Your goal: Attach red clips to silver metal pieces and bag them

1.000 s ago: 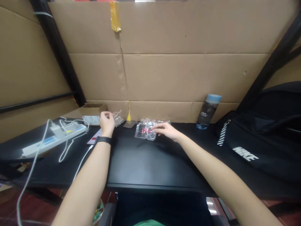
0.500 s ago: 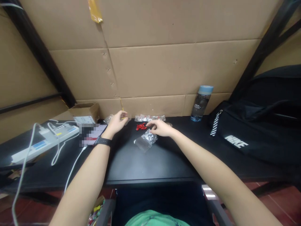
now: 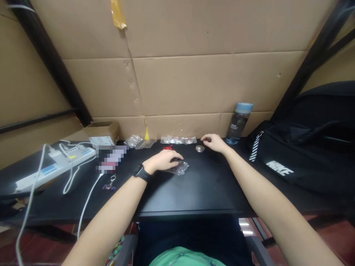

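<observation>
My left hand [image 3: 168,160] lies over a crumpled clear plastic bag [image 3: 181,169], touching or just above it; its thumb and fingers are apart. Part of the bag is hidden beneath that hand. Just behind it, a small pile of red pieces [image 3: 167,147] shows, partly covered. My right hand [image 3: 214,142] hovers near the back of the table, fingers curved with a gap to the thumb and nothing visible between them. Left of that hand sits a small shiny round metal piece [image 3: 199,148]. Several clear packets [image 3: 179,140] lie along the cardboard wall.
More clear bags [image 3: 135,142] lie at the back left, near a cardboard box [image 3: 102,132]. A phone [image 3: 113,158], a keychain [image 3: 110,186] and a white power strip [image 3: 55,168] occupy the left. A bottle [image 3: 238,123] and a black bag [image 3: 299,147] stand right.
My left hand has moved right from the back-left bags to the plastic bag in the middle. My right hand has left that bag and moved right and back, uncovering the round metal piece.
</observation>
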A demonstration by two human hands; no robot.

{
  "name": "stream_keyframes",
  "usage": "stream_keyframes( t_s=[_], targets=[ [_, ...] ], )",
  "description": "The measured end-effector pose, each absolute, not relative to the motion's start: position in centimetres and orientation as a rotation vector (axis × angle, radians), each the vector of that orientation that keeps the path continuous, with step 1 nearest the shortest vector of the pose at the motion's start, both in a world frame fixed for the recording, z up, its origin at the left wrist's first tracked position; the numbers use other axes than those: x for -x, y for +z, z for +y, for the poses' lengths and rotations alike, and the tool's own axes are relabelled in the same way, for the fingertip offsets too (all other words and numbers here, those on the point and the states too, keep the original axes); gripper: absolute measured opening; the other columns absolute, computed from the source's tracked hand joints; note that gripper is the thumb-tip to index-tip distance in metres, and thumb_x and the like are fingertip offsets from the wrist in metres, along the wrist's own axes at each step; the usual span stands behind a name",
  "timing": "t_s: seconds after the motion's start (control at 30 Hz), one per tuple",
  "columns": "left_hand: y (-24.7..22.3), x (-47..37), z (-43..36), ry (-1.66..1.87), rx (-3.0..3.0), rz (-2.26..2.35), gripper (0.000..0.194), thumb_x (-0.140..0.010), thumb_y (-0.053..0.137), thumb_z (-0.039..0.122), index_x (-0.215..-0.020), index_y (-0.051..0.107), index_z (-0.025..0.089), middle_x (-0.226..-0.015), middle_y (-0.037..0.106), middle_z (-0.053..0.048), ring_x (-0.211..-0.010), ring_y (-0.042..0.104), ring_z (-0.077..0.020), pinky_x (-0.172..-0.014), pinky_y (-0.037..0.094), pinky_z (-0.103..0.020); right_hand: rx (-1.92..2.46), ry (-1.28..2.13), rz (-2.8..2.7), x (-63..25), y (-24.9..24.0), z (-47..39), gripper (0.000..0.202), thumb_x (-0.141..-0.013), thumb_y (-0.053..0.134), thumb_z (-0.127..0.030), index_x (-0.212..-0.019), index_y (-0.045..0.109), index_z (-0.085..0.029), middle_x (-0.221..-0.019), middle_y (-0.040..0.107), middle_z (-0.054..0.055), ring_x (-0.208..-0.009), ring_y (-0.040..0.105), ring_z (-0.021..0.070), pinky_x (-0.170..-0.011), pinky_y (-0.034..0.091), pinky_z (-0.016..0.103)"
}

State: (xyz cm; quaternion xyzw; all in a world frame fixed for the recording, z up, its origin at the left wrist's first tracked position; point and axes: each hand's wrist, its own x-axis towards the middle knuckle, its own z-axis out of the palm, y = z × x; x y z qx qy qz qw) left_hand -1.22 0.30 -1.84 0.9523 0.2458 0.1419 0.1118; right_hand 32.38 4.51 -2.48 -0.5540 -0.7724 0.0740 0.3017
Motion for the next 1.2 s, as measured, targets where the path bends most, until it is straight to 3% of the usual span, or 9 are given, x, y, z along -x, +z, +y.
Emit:
stream_keyframes(
  t_s=[0.2, 0.4, 0.63, 0.7, 0.77, 0.8, 0.87, 1.03, 1.2],
  targets=[
    [-1.2, 2.0, 0.2, 0.387, -2.759, 0.809, 0.034, -0.092, 0.062, 0.032, -0.124, 0.072, 0.028, -0.106, 0.078, -0.003, -0.096, 0.072, -0.0211, -0.090, 0.051, -0.030, 1.431, 0.333, -2.219, -33.7, -3.2, 3.7, 0.038, -0.077, 0.077, -0.025, -0.115, 0.076, -0.023, -0.110, 0.077, 0.005, -0.097, 0.071, 0.0225, -0.091, 0.055, 0.035],
    [-1.1, 1.7, -0.2, 0.381, -2.744, 0.880, 0.036, -0.093, 0.061, 0.037, -0.127, 0.070, 0.027, -0.113, 0.077, -0.005, -0.104, 0.072, -0.0233, -0.092, 0.050, -0.030, 1.370, 0.277, -2.273, -31.1, -3.6, 3.2, 0.041, -0.075, 0.077, -0.019, -0.116, 0.076, -0.021, -0.114, 0.077, 0.007, -0.098, 0.072, 0.0227, -0.092, 0.054, 0.032],
    [-0.5, 2.4, -0.3, 0.295, -2.523, 0.939, 0.047, -0.092, 0.060, 0.048, -0.132, 0.067, 0.024, -0.066, 0.075, 0.002, -0.070, 0.074, -0.0200, -0.073, 0.052, -0.027, 1.406, 0.241, -2.254, -31.4, -4.4, 3.6, 0.041, -0.083, 0.072, -0.024, -0.123, 0.072, -0.022, -0.116, 0.076, 0.007, -0.100, 0.072, 0.0227, -0.093, 0.053, 0.033],
    [-0.3, 3.0, 0.1, 0.251, -2.495, 0.998, 0.043, -0.092, 0.059, 0.056, -0.113, 0.077, 0.024, -0.054, 0.069, 0.002, -0.061, 0.072, -0.0203, -0.071, 0.052, -0.028, 1.404, 0.245, -2.271, -31.4, -4.5, 3.7, 0.039, -0.083, 0.072, -0.024, -0.121, 0.073, -0.021, -0.113, 0.077, 0.007, -0.097, 0.072, 0.0222, -0.091, 0.053, 0.033],
    [-0.2, 3.8, 0.7, 0.257, -2.484, 1.172, 0.050, -0.091, 0.055, 0.064, -0.080, 0.080, 0.023, -0.048, 0.065, 0.000, -0.051, 0.067, -0.0201, -0.065, 0.050, -0.030, 1.391, 0.254, -2.284, -31.3, -4.5, 3.6, 0.035, -0.083, 0.071, -0.023, -0.117, 0.074, -0.021, -0.110, 0.077, 0.006, -0.095, 0.072, 0.0214, -0.089, 0.053, 0.031],
    [-0.2, 4.2, 1.2, 0.300, -2.483, 1.295, 0.056, -0.092, 0.052, 0.066, -0.068, 0.077, 0.023, -0.048, 0.064, -0.002, -0.049, 0.065, -0.0200, -0.063, 0.050, -0.030, 1.385, 0.263, -2.286, -31.3, -4.5, 3.6, 0.033, -0.083, 0.071, -0.023, -0.115, 0.075, -0.021, -0.108, 0.078, 0.006, -0.093, 0.072, 0.0209, -0.088, 0.053, 0.031],
    [-0.5, 5.2, 2.2, 0.462, -2.486, 1.554, 0.056, -0.094, 0.050, 0.063, -0.064, 0.074, 0.022, -0.055, 0.068, -0.004, -0.054, 0.066, -0.0213, -0.063, 0.048, -0.031, 1.381, 0.282, -2.283, -31.3, -4.4, 3.6, 0.030, -0.082, 0.071, -0.023, -0.113, 0.075, -0.020, -0.105, 0.078, 0.005, -0.090, 0.071, 0.0202, -0.086, 0.053, 0.030],
    [-1.9, 7.1, 4.5, 0.664, -2.579, 1.645, 0.019, -0.086, 0.064, 0.036, -0.093, 0.077, 0.024, -0.088, 0.077, -0.003, -0.081, 0.071, -0.0212, -0.073, 0.049, -0.028, 1.380, 0.308, -2.272, -31.7, -4.5, 3.8, 0.032, -0.081, 0.073, -0.022, -0.114, 0.074, -0.021, -0.103, 0.078, 0.004, -0.090, 0.071, 0.0203, -0.085, 0.053, 0.030],
    [-3.1, 7.1, 5.4, 0.593, -2.658, 1.541, 0.018, -0.080, 0.075, 0.033, -0.094, 0.077, 0.024, -0.097, 0.077, -0.004, -0.090, 0.070, -0.0209, -0.082, 0.052, -0.027, 1.359, 0.321, -2.267, -31.9, -4.6, 4.1, 0.030, -0.080, 0.075, -0.022, -0.110, 0.075, -0.022, -0.103, 0.077, 0.003, -0.091, 0.071, 0.0205, -0.087, 0.052, 0.031]
  ],
)
